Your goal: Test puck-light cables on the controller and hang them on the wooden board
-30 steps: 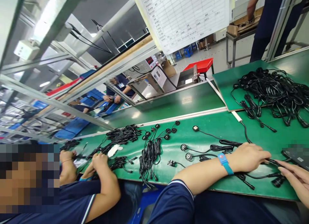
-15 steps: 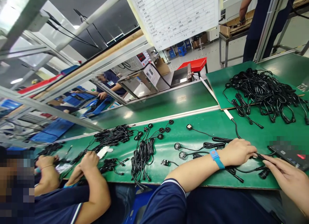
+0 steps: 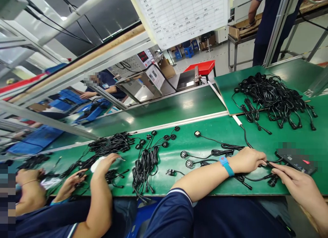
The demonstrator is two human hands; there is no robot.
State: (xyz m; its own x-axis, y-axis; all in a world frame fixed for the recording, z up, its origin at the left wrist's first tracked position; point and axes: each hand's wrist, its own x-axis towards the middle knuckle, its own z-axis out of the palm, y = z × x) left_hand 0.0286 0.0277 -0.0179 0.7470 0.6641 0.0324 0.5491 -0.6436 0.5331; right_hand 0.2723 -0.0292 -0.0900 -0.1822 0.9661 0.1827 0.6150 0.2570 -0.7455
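My left hand [image 3: 249, 160], with a blue wrist strap [image 3: 226, 166], pinches a black cable [image 3: 268, 164] at the bench's front right. The fingers of my right hand [image 3: 292, 176] are closed on the same cable, a short way to the right. Where the two grips meet, the cable's end is partly hidden. Just below lies a thick round black connector [image 3: 273, 180]. Behind my right hand is a dark box with a red display [image 3: 294, 159]. Coiled cables with round black heads [image 3: 190, 163] lie to the left and run under my left forearm.
A big heap of black cables [image 3: 274, 98] lies on a green board at the back right. Another bundle [image 3: 146, 164] lies left of my arm. At the left, a co-worker's hand [image 3: 109, 163] reaches over the bench [image 3: 169, 183]. A printed sheet [image 3: 184, 19] hangs above.
The view has shifted slightly, moving the bench left in the picture. My two hands keep their grip on the cable. The co-worker's hands have moved apart, one towards a white item.
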